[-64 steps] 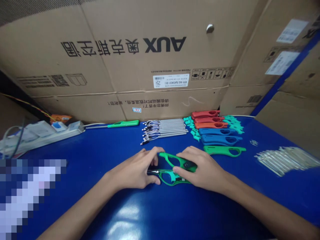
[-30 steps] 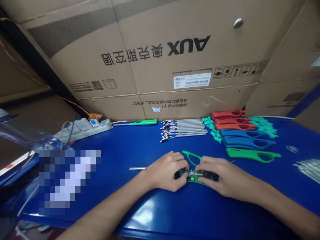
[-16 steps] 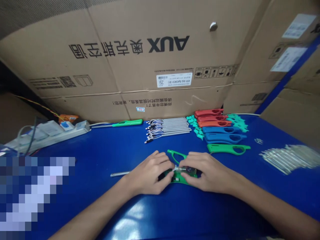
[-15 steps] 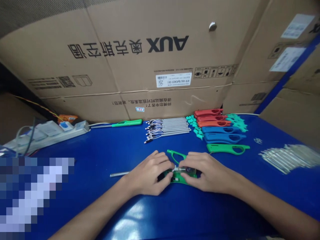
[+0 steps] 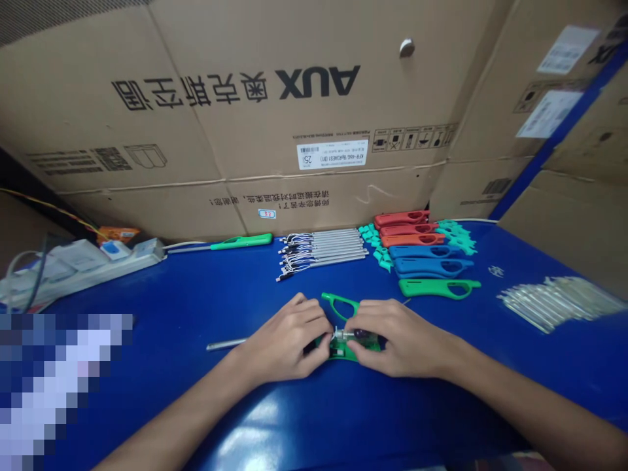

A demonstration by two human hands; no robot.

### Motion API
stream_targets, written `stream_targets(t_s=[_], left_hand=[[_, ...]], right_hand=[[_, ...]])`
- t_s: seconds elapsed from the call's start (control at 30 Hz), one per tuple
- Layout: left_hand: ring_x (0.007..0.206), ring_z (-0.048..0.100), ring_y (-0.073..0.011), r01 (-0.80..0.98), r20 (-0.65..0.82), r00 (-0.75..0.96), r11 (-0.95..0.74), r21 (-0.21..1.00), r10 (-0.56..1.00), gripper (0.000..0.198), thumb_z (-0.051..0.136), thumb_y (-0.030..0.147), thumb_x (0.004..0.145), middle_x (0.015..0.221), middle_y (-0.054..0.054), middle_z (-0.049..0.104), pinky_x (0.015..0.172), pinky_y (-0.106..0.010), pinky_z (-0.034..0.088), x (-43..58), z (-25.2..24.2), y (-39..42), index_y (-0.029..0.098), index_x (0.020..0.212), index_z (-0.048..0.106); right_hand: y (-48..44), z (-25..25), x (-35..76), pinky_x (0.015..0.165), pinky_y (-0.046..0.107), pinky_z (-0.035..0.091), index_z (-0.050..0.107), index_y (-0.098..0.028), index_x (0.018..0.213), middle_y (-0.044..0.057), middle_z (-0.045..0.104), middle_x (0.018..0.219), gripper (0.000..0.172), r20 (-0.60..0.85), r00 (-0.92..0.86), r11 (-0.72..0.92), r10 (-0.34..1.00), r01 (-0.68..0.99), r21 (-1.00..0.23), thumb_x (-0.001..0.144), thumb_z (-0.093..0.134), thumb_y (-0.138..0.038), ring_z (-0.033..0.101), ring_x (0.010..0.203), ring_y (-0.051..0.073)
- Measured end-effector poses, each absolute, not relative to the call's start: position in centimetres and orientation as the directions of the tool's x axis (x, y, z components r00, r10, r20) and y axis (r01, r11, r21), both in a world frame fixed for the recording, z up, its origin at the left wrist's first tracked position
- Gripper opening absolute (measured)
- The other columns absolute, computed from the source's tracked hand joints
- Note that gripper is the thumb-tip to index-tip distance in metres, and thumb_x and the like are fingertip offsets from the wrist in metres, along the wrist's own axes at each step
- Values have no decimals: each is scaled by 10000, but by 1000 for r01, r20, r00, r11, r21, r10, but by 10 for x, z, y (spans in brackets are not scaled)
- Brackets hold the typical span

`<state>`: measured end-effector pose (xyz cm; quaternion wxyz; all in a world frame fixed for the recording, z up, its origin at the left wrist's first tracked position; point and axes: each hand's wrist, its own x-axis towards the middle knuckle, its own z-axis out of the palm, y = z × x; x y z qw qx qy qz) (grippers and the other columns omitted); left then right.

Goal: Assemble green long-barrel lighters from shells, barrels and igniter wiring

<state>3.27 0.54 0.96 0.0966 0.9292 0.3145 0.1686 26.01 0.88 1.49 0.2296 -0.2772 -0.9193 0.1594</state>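
A green lighter handle shell (image 5: 350, 350) lies open on the blue table (image 5: 196, 294), with a metal tube (image 5: 226, 342) sticking out to its left. My left hand (image 5: 287, 340) is closed on the shell's left end. My right hand (image 5: 397, 337) pinches small inner parts at the shell's middle and right end. A second green shell half (image 5: 339, 304) lies just behind my fingers, partly hidden.
Behind are a row of metal tubes with wires (image 5: 321, 252), stacked red, blue and green handle shells (image 5: 424, 252), small teal parts (image 5: 380, 252), and a finished green lighter (image 5: 230, 243). Clear tubes (image 5: 554, 304) lie at right, a power strip (image 5: 83, 261) at left, cardboard boxes (image 5: 294, 111) behind.
The second green shell half has left my right hand and lies behind. Both hands now press on the lower shell, and the metal tube shows out to the left.
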Motion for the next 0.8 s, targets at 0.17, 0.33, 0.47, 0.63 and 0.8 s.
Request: stream_targets(t_s=[0.17,0.33,0.47,0.63,0.8], left_hand=[[779,567,-174,530,256,763,-801,278,594,174,458,187,910,816,-36,629,831,-352,417,32,11,7,171,808,598],[737,542,-172,547,287,748,-801,244,598,183,443,152,888,758,-31,613,779,-343,408,22,14,15,165,779,590],[789,568,-180,548,285,741,-793,266,608,223,416,172,939,826,-39,656,811,-360,415,19,16,18,170,847,620],[834,580,-191,535,295,752,-807,250,589,228,423,174,959,874,-50,667,844,-376,434,22,11,14,172,928,649],[858,596,-183,508,390,747,-841,190,539,211,455,176,970,900,-42,674,888,-368,441,25,5,14,183,1005,663]], right_hand=[[7,18,260,597,256,398,684,-170,801,16,630,661,137,343,-747,800,570,411,-437,862,563,-190,544,627,142],[15,22,268,557,253,391,662,-164,689,21,623,612,134,391,-705,795,592,432,-426,793,578,-162,540,567,133],[14,40,288,587,261,423,710,-167,782,25,636,670,144,438,-593,737,675,568,-367,832,578,-196,576,609,140],[-8,56,357,741,348,495,728,-187,963,87,697,921,282,459,-297,439,837,865,-242,940,504,-356,658,772,209],[-19,44,465,664,370,494,730,-191,977,124,745,884,393,360,179,-127,916,978,-164,887,527,-515,701,785,288]])
